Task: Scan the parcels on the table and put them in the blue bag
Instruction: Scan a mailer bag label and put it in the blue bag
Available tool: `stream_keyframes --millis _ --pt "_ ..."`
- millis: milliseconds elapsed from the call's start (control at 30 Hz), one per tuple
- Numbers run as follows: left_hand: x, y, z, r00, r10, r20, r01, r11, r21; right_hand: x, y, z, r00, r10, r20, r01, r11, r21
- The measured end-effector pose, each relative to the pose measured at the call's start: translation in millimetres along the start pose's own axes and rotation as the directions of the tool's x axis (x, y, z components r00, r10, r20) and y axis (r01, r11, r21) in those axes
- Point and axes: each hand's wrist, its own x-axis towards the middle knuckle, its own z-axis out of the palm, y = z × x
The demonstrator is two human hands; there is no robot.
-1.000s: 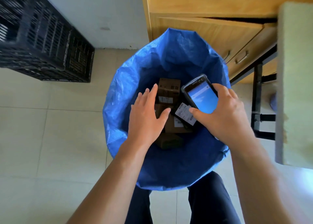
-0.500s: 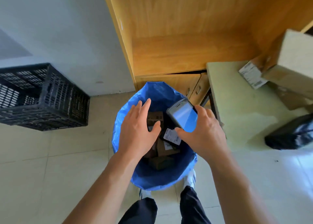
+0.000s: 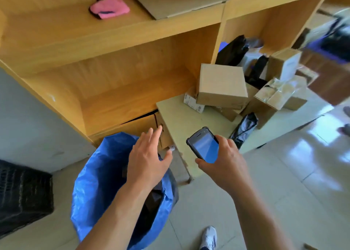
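Note:
The blue bag (image 3: 98, 176) stands open on the floor at lower left, its inside mostly hidden by my arm. My left hand (image 3: 148, 159) hovers over the bag's right rim, fingers spread and empty. My right hand (image 3: 225, 164) grips a handheld scanner (image 3: 203, 145) with a lit blue screen, above the table's near corner. On the pale table (image 3: 176, 115) lie several parcels: a large cardboard box (image 3: 221, 84), a tape-wrapped box (image 3: 280, 94), a black plastic parcel (image 3: 245, 127) and a small white labelled box (image 3: 192, 102).
A wooden shelf unit (image 3: 121, 90) rises behind the bag and table, with a pink cloth (image 3: 109, 8) and flat cardboard on an upper shelf. A black plastic crate (image 3: 22, 194) sits on the floor at left. My shoe (image 3: 209, 237) shows at the bottom.
My view has swung up and right from the bag to the table. Both hands have lifted out of the bag's mouth and moved right, the scanner now over the table corner.

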Motion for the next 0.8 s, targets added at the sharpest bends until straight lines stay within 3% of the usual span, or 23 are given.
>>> stream_keyframes --millis 467,800 --pt "56.9 169.6 125.4 0.980 0.173 0.102 -0.178 0.984 0.034 47.1 180.4 -109.8 0.972 0.213 -0.103 -0.209 0.977 0.047" --pt "103.3 180.5 177.1 0.959 0.197 0.202 -0.205 0.979 0.019 82.0 211.5 -112.9 0.946 0.311 -0.089 -0.306 0.950 0.066"
